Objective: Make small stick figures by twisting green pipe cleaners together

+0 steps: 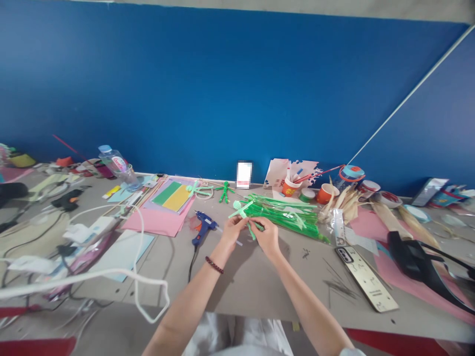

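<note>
Both hands meet over the middle of the grey table. My left hand (235,230) pinches the lower part of a pale and bright green pipe-cleaner figure (243,211), whose round head and arms stick out above the fingers. My right hand (265,234) has its fingers closed on the figure's bright green lower part. A bag of green pipe cleaners (285,217) lies just beyond my right hand. Left of my left hand is a blue glue gun (204,227). A smaller green figure (224,192) and a pale green one (196,188) lie farther back.
Pink paper (159,220) and a plastic bottle (118,164) are at the left, with a white cable (137,272) looping nearby. A phone (367,279), thin dark wires (339,287), paper cups (326,193) and a black device (415,257) are at the right. A blue partition (222,99) stands behind.
</note>
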`<state>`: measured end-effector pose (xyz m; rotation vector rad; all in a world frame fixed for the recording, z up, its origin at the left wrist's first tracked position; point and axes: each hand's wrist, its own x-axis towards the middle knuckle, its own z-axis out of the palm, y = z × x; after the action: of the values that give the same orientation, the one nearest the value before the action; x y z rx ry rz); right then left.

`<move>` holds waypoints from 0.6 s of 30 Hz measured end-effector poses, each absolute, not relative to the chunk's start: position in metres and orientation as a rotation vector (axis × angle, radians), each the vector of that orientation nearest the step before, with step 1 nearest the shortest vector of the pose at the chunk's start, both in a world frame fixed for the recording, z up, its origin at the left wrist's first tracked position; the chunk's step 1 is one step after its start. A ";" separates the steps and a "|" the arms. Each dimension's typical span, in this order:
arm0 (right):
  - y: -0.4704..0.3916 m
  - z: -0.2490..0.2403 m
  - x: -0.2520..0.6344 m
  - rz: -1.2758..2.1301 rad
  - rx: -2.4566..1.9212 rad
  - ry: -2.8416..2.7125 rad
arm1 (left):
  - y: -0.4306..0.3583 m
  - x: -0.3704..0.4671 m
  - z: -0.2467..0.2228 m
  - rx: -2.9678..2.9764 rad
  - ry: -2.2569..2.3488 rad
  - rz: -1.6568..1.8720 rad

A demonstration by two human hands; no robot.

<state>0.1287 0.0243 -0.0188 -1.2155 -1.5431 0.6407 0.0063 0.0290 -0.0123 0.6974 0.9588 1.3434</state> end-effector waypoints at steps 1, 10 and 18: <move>0.024 -0.019 0.128 0.632 -1.218 -1.549 | 0.029 0.007 -0.013 0.702 0.962 1.356; 0.024 -0.021 0.127 0.688 -1.207 -1.515 | 0.032 0.009 -0.019 0.661 0.978 1.426; 0.035 -0.031 0.131 1.205 -1.076 -1.216 | 0.036 0.001 -0.016 0.702 0.959 1.417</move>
<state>0.1309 0.0349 -0.0313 -1.0760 -1.2159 1.2047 0.0005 0.0358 -0.0161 0.7016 0.9588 1.4171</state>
